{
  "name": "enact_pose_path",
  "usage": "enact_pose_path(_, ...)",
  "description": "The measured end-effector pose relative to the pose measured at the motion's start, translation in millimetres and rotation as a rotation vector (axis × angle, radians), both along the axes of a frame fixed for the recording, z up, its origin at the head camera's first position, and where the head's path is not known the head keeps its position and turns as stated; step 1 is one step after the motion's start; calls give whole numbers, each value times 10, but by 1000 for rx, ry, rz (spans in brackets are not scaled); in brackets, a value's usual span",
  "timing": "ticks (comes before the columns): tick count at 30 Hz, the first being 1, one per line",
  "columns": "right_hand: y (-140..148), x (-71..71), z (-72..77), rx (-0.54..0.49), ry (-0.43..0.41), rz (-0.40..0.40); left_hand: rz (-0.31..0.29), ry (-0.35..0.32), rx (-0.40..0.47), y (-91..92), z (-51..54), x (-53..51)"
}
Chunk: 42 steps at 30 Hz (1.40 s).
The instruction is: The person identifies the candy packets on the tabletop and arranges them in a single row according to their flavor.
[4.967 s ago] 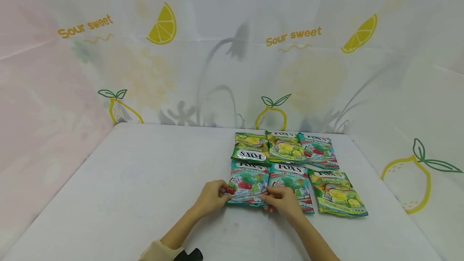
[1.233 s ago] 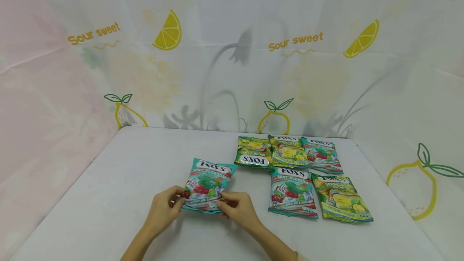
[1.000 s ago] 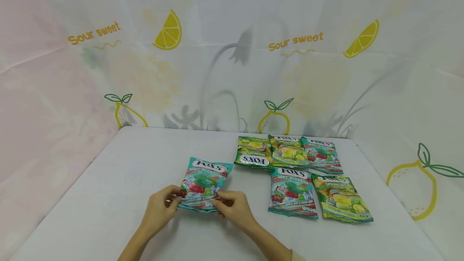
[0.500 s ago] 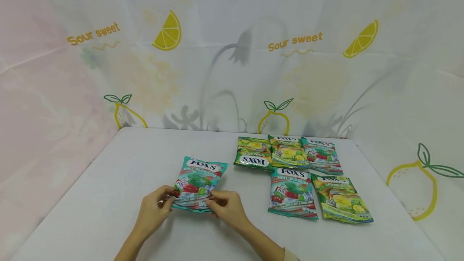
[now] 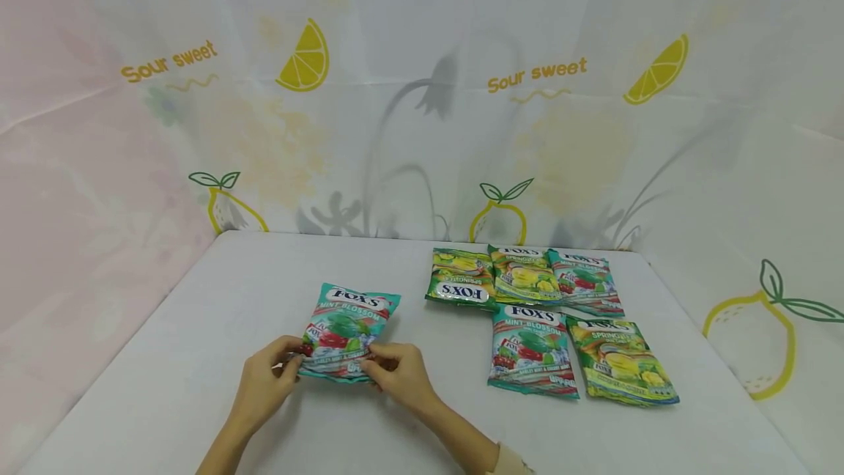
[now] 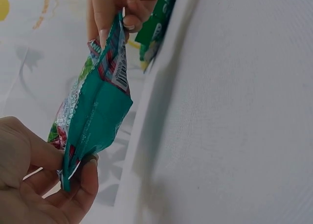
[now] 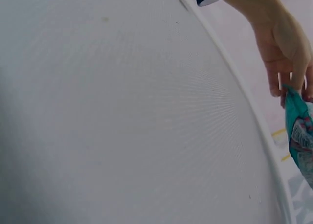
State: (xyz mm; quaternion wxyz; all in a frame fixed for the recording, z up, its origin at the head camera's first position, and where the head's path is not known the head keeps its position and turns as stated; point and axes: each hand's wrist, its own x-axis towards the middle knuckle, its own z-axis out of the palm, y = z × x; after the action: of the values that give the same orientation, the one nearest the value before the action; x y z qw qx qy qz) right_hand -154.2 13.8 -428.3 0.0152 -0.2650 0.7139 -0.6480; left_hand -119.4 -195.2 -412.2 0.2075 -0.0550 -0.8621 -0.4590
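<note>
A teal mint candy bag [image 5: 346, 332] hangs tilted between my two hands over the left-middle of the table. Its lower left corner is pinched by my left hand [image 5: 264, 380], thumb in front. My right hand [image 5: 405, 380] pinches the lower right corner. In the left wrist view the teal underside of the candy bag [image 6: 102, 114] faces the camera, with the left hand [image 6: 29, 170] on the near corner and the right hand [image 6: 105, 9] on the far one. Only part of the candy bag [image 7: 298, 131] shows at the right edge of the right wrist view.
On the table's [image 5: 217, 314] right half lie other candy bags. At the back are an upside-down yellow-green bag [image 5: 460, 277], an upright yellow-green bag [image 5: 524, 275] and a teal bag [image 5: 585, 282]. A teal bag [image 5: 534, 350] and a yellow-green bag [image 5: 622, 361] lie nearer.
Both hands have lifted the teal candy bag from the front left of the group and carried it left. Over the last second it has kept drifting left. The other bags stay put.
</note>
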Motion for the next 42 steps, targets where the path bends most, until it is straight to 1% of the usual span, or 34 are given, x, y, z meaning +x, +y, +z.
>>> enact_pose_path(7, -97, -14, 10, -12, 0, 11, 22, -63, -6, -96, -1, -7)
enact_pose_path(12, -157, -22, 16, -15, -8, 25, 25, -57, -17, -168, -9, -9)
enact_pose_path(17, -240, -58, -24, 1, -17, 40, 36, -56, -35, -245, -28, -7)
enact_pose_path(24, -337, -84, -52, 3, 12, 36, 48, -73, -46, -344, -34, -9)
enact_pose_path(28, -388, -88, -60, -21, 36, 42, 58, -78, -42, -390, -32, 1)
enact_pose_path(31, -432, -97, -69, -32, 25, 44, 67, -67, -44, -419, -44, 0)
enact_pose_path(35, -488, -107, -63, -22, 4, 39, 79, -50, -32, -448, -63, -16)
enact_pose_path(38, -516, -86, -5, -14, 16, 42, 91, -46, -18, -476, -73, -25)
enact_pose_path(42, -538, -8, 170, -7, 13, 47, 106, -44, -23, -530, -82, -33)
